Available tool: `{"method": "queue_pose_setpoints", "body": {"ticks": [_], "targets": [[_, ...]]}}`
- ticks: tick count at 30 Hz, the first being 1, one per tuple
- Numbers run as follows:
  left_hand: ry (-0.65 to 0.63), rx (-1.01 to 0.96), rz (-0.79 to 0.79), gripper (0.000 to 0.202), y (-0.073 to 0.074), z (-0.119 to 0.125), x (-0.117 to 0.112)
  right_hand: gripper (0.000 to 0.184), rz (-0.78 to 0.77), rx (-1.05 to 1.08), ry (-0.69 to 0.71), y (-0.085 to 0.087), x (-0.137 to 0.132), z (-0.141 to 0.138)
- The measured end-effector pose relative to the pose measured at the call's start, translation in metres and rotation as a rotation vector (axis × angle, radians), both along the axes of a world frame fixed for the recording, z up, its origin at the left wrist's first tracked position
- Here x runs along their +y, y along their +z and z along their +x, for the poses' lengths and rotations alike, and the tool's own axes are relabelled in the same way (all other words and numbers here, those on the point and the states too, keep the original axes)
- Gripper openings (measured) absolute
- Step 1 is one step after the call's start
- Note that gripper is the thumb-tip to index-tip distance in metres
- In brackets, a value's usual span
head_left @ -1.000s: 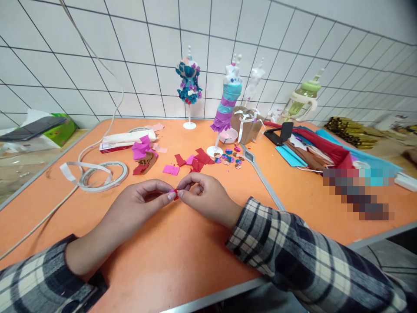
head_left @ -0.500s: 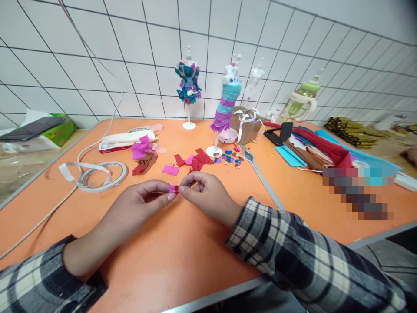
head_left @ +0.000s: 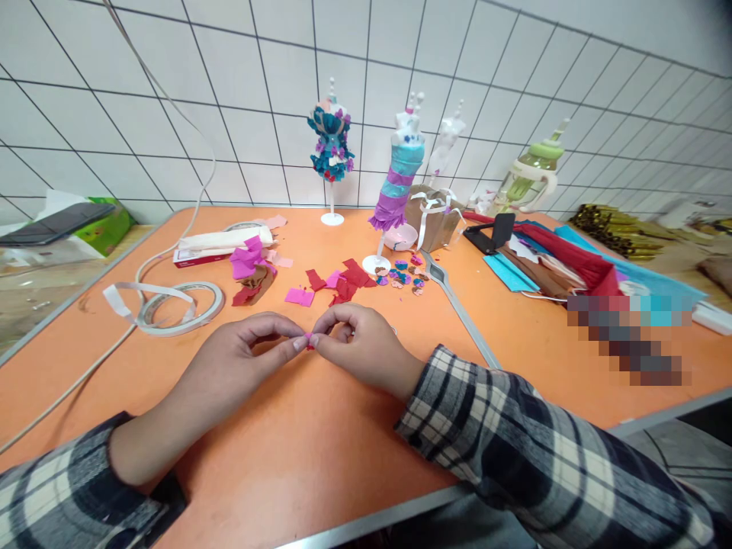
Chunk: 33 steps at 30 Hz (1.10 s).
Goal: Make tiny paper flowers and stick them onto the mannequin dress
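Observation:
Between my two hands sits a tiny pink and red piece of crepe paper (head_left: pixel 309 341), mostly covered by fingertips. My left hand (head_left: pixel 245 358) pinches its left side between thumb and fingers. From the other side my right hand (head_left: pixel 360 343) pinches it too, its fingertips touching those of the left. Just beyond the hands lie red paper scraps (head_left: pixel 346 286) and a magenta paper square (head_left: pixel 299 296). Small multicoloured paper flowers (head_left: pixel 400 276) are scattered to the right of them.
A dress form in turquoise and purple paper (head_left: pixel 403 179) stands behind the flowers, another in teal (head_left: pixel 330 145) further left. A roll of white tape (head_left: pixel 214 309) lies left, near a cable (head_left: pixel 85 374). Folded coloured paper (head_left: pixel 595 267) and a bottle (head_left: pixel 531 175) are at right.
My fingertips have closed in over the paper piece, so less of it shows. My left hand's fingertips have shifted slightly right, and both hands stay in the same place otherwise.

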<state>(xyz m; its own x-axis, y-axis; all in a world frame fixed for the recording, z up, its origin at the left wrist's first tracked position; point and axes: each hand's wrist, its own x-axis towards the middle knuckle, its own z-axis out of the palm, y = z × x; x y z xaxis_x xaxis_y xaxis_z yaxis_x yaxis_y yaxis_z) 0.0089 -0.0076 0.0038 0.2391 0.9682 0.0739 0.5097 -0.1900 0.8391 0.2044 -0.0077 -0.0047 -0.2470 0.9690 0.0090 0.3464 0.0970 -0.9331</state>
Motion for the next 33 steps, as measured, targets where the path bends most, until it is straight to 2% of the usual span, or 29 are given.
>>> {"method": "queue_pose_setpoints", "body": {"ticks": [8, 16, 21, 27, 30, 33], "targets": [[-0.013, 0.079, 0.053, 0.042, -0.002, -0.002, 0.001, 0.004, 0.053, -0.019, -0.002, -0.002, 0.0, 0.0], [-0.017, 0.025, 0.03, 0.039, -0.001, -0.001, 0.001, 0.006, -0.054, 0.085, 0.014, 0.002, 0.001, 0.0], [-0.022, 0.033, 0.02, 0.04, 0.001, 0.0, 0.001, 0.012, -0.044, 0.053, 0.016, 0.0, 0.0, 0.001], [0.008, -0.011, -0.029, 0.045, 0.002, -0.001, -0.002, 0.008, -0.022, 0.049, 0.029, -0.003, 0.003, -0.001], [0.05, -0.025, -0.046, 0.055, 0.0, -0.002, -0.002, 0.007, 0.009, 0.096, 0.021, 0.002, 0.012, 0.009], [0.055, -0.011, -0.041, 0.05, -0.002, -0.003, -0.001, 0.009, 0.071, 0.113, -0.057, 0.01, 0.032, 0.038]]}}
